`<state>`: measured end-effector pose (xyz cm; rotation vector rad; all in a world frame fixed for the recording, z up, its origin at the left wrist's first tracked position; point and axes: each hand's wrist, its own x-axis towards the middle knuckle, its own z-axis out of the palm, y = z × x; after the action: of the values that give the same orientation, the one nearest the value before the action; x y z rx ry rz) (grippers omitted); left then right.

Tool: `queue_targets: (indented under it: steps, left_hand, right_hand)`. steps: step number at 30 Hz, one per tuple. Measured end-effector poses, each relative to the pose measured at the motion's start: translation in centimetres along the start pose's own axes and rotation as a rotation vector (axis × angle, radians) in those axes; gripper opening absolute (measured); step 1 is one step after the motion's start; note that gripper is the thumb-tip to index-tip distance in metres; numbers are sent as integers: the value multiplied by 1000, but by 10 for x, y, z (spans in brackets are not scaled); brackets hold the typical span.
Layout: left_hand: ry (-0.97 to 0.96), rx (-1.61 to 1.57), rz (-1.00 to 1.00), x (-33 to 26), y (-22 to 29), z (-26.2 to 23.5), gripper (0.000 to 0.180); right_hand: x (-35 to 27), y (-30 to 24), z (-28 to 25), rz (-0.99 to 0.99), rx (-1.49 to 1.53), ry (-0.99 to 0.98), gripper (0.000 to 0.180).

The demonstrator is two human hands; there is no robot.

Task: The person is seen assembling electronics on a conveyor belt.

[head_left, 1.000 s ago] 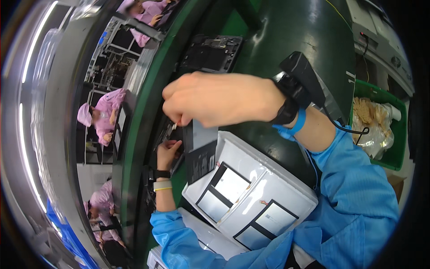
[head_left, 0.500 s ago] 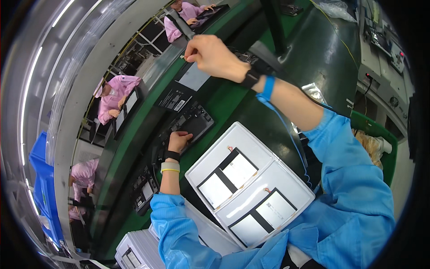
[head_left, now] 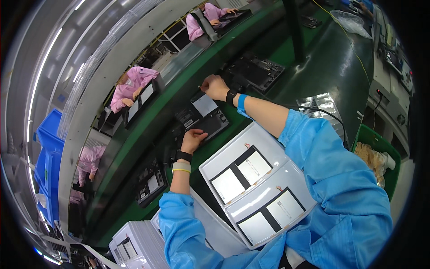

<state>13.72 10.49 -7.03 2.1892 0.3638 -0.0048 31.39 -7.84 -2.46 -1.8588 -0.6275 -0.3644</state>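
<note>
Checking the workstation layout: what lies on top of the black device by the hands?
A grey rectangular sheet lies on the black device; the left hand rests on its near edge, covering what lies beneath.

Single head-worn fisheye view, looking steeply down and forward over the person's own blue sleeves, close above the green surface [head_left: 309,58], left hand [head_left: 192,140] and right hand [head_left: 215,87] near centre, straight edges bowing toward the dark round rim, other workers small at upper left

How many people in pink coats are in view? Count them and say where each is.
3: one at the top, one at upper left by a dark panel, one at lower left. More may be hidden.
</note>
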Motion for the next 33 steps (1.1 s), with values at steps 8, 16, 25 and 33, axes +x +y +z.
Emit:
queue_targets:
  steps: [8, 16, 25, 33]
  left_hand:
    - [-55, 305, 120, -2, -4, -10, 25]
    - [-30, -50, 38, -13, -20, -22, 14]
    - [294, -126, 207, -57, 9, -83, 18]
    - [136, 535, 353, -75, -41, -98, 107]
  right_hand:
    - [0, 24, 17, 99, 24, -75, 12]
    - [-9, 17, 28, 133, 49, -252, 14]
    - [-32, 11, 48, 36, 201, -616, 13]
    - [-40, 18, 52, -133, 105, -585, 16]
